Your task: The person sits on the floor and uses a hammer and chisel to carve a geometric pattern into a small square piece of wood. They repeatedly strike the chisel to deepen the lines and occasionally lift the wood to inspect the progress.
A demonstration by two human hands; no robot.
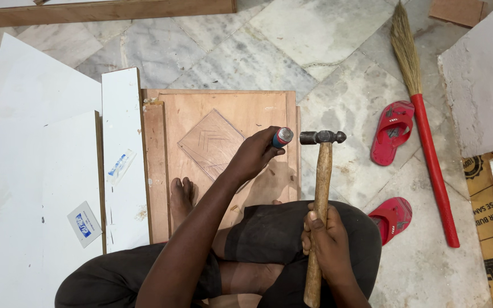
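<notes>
Our left hand (253, 155) grips a blue-handled chisel (281, 137) on the plywood panel (223, 114); our right hand (327, 242) clenches the hammer (322, 171). We judge that a glancing blow could hit our fingers, or the slipping chisel could gouge past the scored diamond (211, 142).

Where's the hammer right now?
In the head view the hammer is right of centre, gripped low on its wooden handle by the right hand, its metal head just right of the chisel held by the left hand.

Sat on the floor (338, 74) with a plywood board (223, 142) ahead. Left hand (253, 155) over the board, chisel (282, 137) upright in its grip. Hammer (320, 194) in the right hand (329, 242), head just right of the chisel's top. Laminate sheets (35, 171) left; sandals (392, 132) and broom (423, 114) right.
</notes>
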